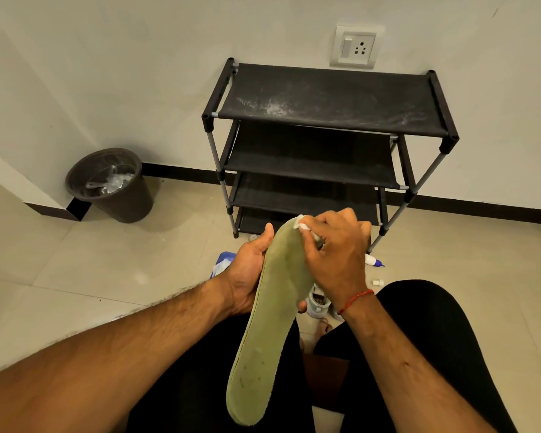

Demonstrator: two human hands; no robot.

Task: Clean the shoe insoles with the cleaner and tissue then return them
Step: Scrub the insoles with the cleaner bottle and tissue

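A long green insole [269, 320] slants across the middle of the view, its toe end up and away from me. My left hand [247, 273] grips its middle from the left, thumb along the edge, fingertips showing on the far side. My right hand [334, 248] holds a wad of white tissue [303, 225] pressed against the insole's toe end. A white shoe [317, 303] stands on the floor under my right wrist. The cleaner bottle [376, 261], white with a blue tip, lies on the floor just right of my right hand.
A black four-tier shoe rack [328, 98] stands against the wall ahead. A dark bin [110, 185] with plastic inside sits at the left corner. A blue and white pack [221, 263] lies behind my left hand. My black-clad legs [419, 339] fill the bottom.
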